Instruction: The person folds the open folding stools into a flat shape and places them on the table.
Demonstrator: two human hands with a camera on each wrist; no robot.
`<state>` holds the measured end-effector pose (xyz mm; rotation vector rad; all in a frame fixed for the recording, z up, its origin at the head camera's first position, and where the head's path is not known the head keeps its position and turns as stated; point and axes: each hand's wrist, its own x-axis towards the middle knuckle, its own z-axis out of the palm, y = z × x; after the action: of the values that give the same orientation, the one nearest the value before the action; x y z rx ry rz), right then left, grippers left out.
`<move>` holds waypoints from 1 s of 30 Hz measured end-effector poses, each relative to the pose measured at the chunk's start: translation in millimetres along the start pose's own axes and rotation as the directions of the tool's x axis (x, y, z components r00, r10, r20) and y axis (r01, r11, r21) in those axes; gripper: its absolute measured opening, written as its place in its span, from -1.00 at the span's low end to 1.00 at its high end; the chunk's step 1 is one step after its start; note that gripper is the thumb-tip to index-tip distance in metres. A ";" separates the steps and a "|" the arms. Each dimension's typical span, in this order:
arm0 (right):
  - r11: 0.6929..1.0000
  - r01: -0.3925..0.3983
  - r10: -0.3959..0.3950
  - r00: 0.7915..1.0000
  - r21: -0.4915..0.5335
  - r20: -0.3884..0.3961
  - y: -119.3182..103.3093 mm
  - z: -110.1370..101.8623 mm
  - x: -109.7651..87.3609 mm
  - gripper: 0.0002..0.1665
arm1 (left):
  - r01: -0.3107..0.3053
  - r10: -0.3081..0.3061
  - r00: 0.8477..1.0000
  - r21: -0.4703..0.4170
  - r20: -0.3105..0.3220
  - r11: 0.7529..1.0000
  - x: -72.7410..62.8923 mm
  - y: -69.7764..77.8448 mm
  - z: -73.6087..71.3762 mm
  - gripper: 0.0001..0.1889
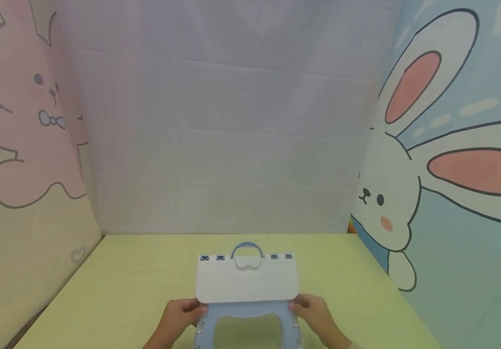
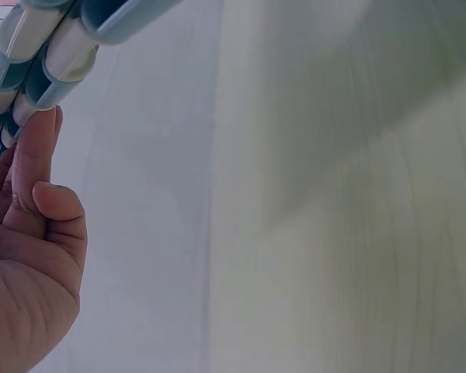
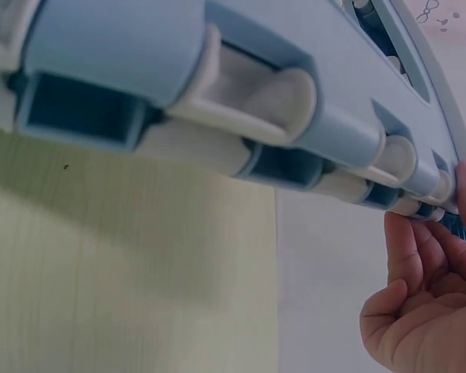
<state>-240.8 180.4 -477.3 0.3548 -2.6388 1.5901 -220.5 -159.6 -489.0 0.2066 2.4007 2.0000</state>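
Observation:
A folding step stool with a white textured top panel (image 1: 247, 283) and a light blue leg panel (image 1: 250, 309) stands at the near middle in the head view. A blue loop handle (image 1: 247, 245) sticks up at its far edge. My left hand (image 1: 178, 315) pinches the stool's left side, thumb over the blue part just below the white panel. On the opposite side my right hand (image 1: 318, 317) grips the matching spot. Both wrist views show blue and white hinge knuckles (image 2: 70, 50) along the stool's edges, with fingers under them. The lower leg panel runs out of the head view.
Pale yellow-green tabletop (image 1: 146, 271) spreads around the stool. A white sheet (image 1: 233, 145) hangs behind the table. Walls with cartoon rabbits (image 1: 392, 194) stand to the left and right.

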 end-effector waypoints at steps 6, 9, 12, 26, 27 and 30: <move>1.000 -0.015 0.014 0.999 0.023 0.029 1.8 2.1 0.4 -0.70 | 0.019 -0.019 1.000 0.019 -0.006 1.000 -1.1 -4.1 -0.9 -0.64; 0.999 -0.027 0.026 0.999 0.037 0.037 1.5 2.9 0.2 -0.69 | 0.012 -0.012 1.000 0.027 -0.007 1.000 -0.6 -8.4 -1.1 -0.65; 0.998 -0.033 0.031 0.999 0.047 0.041 1.4 3.7 0.1 -0.68 | 0.013 -0.013 1.000 0.024 -0.007 1.000 -0.6 -12.2 -1.3 -0.66; 0.996 -0.081 0.079 0.996 0.037 0.052 7.1 6.3 0.3 -0.67 | -0.007 0.006 0.999 0.023 0.034 1.000 0.0 -18.7 -0.1 -0.66; 0.996 -0.083 0.081 0.995 0.038 0.052 7.3 6.3 0.3 -0.67 | -0.001 0.000 0.999 0.028 0.033 1.000 0.4 -19.1 0.0 -0.67; 0.996 -0.084 0.082 0.995 0.040 0.053 7.9 6.5 0.2 -0.67 | 0.017 -0.018 1.000 0.059 0.024 0.998 2.5 -20.8 0.8 -0.67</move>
<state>-242.2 178.2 -487.1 0.2948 -2.6952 1.6850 -224.8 -162.3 -509.3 0.2088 2.4400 1.9101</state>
